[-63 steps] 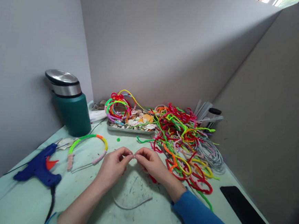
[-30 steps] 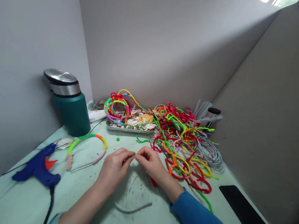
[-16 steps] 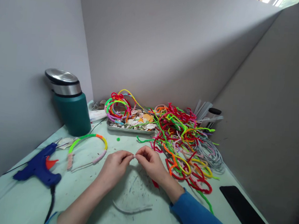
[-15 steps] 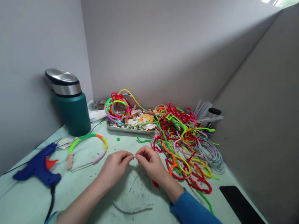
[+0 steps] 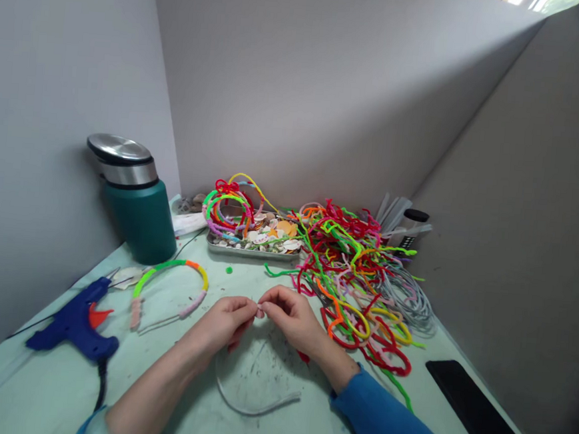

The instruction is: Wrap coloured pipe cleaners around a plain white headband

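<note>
My left hand (image 5: 228, 322) and my right hand (image 5: 294, 321) meet fingertip to fingertip over the middle of the table. Both are closed in a pinch. Between them shows a tiny pale pink bit, seemingly pipe cleaner (image 5: 261, 307), mostly covered by the fingers. A grey cord (image 5: 249, 412) curves over the table below and runs up behind my left hand, where its end is hidden. Something red (image 5: 303, 357) shows beneath my right wrist. Left of my hands lies a ring wrapped in coloured pipe cleaner (image 5: 195, 271), with a bare grey end.
At left are a blue glue gun (image 5: 78, 321) and a green bottle (image 5: 141, 222). A metal tray (image 5: 254, 254) of buttons with wrapped rings stands at the back. Tangled pipe cleaners (image 5: 347, 248) and a grey cord coil (image 5: 413, 303) lie right, near a black slab (image 5: 479, 412).
The grey cord has bent into a deeper curve, its left part rising towards my left hand. My left fingers have curled lower, and both hands still pinch at the same spot.
</note>
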### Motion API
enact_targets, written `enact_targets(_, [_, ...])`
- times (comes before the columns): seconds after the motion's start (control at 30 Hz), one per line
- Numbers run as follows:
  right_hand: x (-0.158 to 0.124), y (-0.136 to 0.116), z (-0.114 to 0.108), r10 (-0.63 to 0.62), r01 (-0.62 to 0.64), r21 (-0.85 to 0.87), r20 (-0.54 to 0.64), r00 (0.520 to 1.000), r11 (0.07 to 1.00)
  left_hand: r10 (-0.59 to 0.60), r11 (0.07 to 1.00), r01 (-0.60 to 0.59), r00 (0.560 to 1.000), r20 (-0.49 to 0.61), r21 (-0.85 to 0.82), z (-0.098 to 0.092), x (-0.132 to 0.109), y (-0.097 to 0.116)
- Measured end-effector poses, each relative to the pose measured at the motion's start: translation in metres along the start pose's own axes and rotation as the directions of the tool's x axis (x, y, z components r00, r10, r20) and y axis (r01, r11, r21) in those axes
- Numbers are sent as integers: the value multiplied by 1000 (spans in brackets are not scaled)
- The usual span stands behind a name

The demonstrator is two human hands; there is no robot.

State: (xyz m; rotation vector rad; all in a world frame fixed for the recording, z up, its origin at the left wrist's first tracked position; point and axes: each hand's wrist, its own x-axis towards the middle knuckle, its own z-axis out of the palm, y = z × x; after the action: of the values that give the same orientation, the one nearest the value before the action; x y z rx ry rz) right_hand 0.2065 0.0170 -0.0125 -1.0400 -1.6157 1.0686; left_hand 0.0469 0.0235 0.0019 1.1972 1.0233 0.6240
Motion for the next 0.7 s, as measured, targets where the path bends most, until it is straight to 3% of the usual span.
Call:
enact_targets(0.1, [1, -1, -1, 11, -11, 6, -13, 1000, 1000, 41, 992, -39, 999, -8, 121, -2, 2, -3])
enact_targets(0.17, [2, -1, -2, 24, -23, 15, -21, 1000, 1000, 165, 947, -147, 985, -42, 287, -3, 3, -5])
enact_targets(0.27, [2, 0, -2, 30, -29, 29, -25, 999, 999, 422, 763, -306, 903, -80, 570, -3, 2, -5])
enact_targets(0.33, [2, 1, -2, 32, -31, 44, -26, 999, 999, 518, 642, -333, 852, -72, 690, -2, 0, -4])
enact_targets(0.47, [1, 2, -1, 40, -38, 55, -32, 999, 998, 558, 528, -320, 829, -37, 786, -1, -2, -3])
enact_targets(0.7, [0, 2, -2, 10, -9, 14, -45, 999, 1000, 553, 501, -311, 833, -22, 807, -1, -4, -2])
